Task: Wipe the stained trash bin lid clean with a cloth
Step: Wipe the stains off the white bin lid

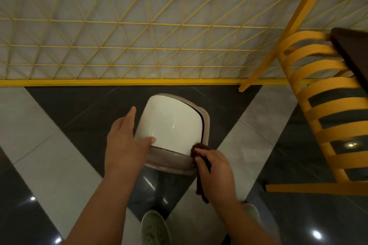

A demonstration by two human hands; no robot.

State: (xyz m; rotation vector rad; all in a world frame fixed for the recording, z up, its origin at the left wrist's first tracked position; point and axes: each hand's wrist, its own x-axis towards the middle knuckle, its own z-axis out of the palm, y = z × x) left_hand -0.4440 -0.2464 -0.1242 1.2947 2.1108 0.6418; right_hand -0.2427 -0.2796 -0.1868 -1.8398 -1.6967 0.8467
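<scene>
Right hand [216, 167] gripped a brown cloth [201, 148] against the white bin lid's [171, 123] near-right edge; left hand [124, 141], open, steadied its left side; floor [65, 103] around stood clear.

left hand [124, 143] flat, fingers spread | right hand [214, 167] grip clenched

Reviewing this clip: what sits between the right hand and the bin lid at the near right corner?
In the head view, a dark brown cloth is bunched between the right hand and the lid, its tail hanging below the hand.
</scene>
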